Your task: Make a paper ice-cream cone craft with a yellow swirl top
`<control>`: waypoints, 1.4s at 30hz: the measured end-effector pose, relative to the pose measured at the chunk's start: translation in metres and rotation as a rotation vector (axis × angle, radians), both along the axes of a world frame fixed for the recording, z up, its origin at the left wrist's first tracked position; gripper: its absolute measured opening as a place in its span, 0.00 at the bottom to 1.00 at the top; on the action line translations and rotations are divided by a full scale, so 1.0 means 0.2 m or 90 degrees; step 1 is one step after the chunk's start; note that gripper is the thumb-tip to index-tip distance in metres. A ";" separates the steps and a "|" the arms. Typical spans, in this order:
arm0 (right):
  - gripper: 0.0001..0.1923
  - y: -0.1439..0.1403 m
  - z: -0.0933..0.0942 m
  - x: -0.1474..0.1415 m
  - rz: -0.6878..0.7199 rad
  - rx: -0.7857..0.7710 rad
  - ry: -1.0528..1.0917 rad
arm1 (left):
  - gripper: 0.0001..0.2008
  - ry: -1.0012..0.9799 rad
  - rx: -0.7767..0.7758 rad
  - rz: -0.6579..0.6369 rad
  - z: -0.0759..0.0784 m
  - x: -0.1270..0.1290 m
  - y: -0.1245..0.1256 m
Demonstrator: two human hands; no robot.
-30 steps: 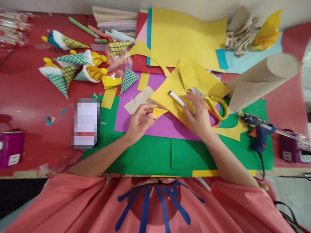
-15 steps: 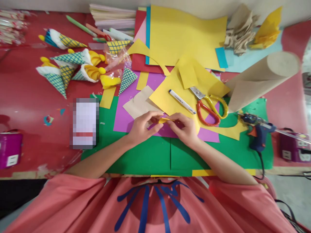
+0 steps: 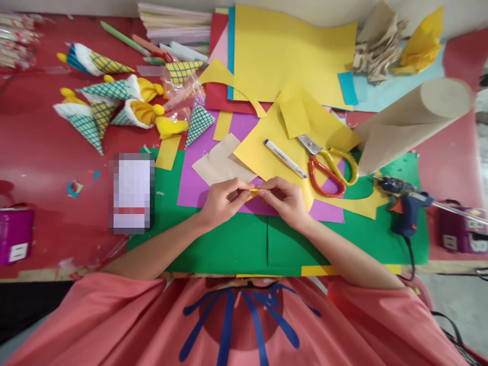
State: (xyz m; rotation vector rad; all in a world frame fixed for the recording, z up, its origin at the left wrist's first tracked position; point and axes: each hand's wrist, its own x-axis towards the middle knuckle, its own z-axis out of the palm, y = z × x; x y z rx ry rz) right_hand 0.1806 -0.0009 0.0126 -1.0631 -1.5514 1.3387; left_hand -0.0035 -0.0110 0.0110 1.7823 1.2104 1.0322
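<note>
I see a small yellow paper piece (image 3: 253,192) pinched between my 2 hands over the purple sheet (image 3: 198,185). My left hand (image 3: 222,200) nips its left end, my right hand (image 3: 285,199) its right end. The white marker (image 3: 285,158) and scissors (image 3: 328,163) lie just beyond on yellow paper (image 3: 267,152).

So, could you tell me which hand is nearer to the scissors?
The right hand. It is just below and to the left of the scissors, while the left hand is farther left, beyond the small yellow paper piece both hands pinch.
</note>
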 end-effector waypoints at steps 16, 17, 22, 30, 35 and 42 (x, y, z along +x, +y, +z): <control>0.05 -0.02 0.01 0.00 -0.027 0.122 -0.080 | 0.11 -0.114 -0.144 -0.031 0.00 0.00 0.00; 0.05 -0.02 0.01 0.00 -0.026 0.124 -0.081 | 0.11 -0.117 -0.148 -0.025 0.00 0.00 0.00; 0.02 -0.02 0.01 0.00 -0.028 0.170 -0.093 | 0.11 -0.109 -0.152 -0.041 0.00 0.00 0.02; 0.05 -0.01 0.00 0.00 -0.006 0.286 -0.087 | 0.11 -0.063 -0.143 -0.035 0.00 0.00 0.02; 0.10 -0.02 -0.01 0.00 -0.020 0.126 -0.048 | 0.09 -0.051 -0.062 0.004 -0.03 -0.01 0.02; 0.13 0.00 0.02 0.00 0.001 -0.180 0.133 | 0.11 0.069 0.216 0.065 -0.02 -0.02 0.01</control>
